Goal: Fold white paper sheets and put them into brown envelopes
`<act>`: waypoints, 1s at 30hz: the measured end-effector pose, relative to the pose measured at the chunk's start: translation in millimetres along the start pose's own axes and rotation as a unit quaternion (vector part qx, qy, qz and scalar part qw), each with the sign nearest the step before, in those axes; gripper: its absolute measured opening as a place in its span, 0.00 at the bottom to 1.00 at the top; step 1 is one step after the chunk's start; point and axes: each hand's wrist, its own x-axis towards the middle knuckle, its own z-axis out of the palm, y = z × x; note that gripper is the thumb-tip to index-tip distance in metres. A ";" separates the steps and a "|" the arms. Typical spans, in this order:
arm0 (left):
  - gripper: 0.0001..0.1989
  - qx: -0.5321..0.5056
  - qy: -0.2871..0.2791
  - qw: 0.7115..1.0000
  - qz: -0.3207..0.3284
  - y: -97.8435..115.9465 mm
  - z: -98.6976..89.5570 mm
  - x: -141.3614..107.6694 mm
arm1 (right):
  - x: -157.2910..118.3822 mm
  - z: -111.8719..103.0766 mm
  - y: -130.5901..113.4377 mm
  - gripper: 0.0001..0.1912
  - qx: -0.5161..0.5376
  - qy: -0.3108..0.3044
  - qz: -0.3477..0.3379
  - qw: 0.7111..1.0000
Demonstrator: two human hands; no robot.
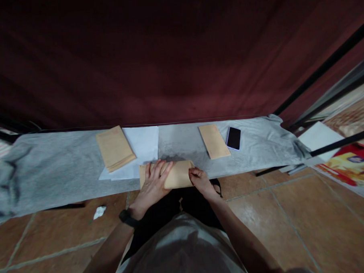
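A brown paper envelope (180, 175) lies sideways at the front edge of the cloth-covered surface, close to my lap. My left hand (155, 178) rests on its left part, fingers spread flat, with a dark watch on that wrist. At the envelope's right end, my right hand (198, 179) has its fingers closed in a pinch on the edge. That end looks slightly curled up; the fingertips hide the exact fold. To the left, a stack of brown envelopes (114, 147) sits partly on white paper sheets (144, 144). Another single envelope (214, 141) lies to the right.
A phone (233, 138) lies beside the single envelope on the grey cloth (182, 138). Behind rises a dark red curtain (179, 64). Black metal bars (326, 61) and a red-and-yellow box (352, 165) stand at right. Crumpled tissue (99, 212) lies on the tiled floor.
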 end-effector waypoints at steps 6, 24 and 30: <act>0.49 0.001 -0.006 1.000 0.000 -6.2 0.1 4.5 | -0.3 3.4 7.0 0.13 0.029 0.064 0.029 0.997; 0.47 0.017 -0.016 0.999 0.028 -11.6 -4.0 16.6 | 1.0 9.5 13.4 0.26 0.134 0.140 0.039 0.980; 0.47 0.017 0.012 1.000 0.005 -5.8 -12.6 28.0 | 6.3 7.9 9.6 0.15 0.278 0.077 0.129 0.949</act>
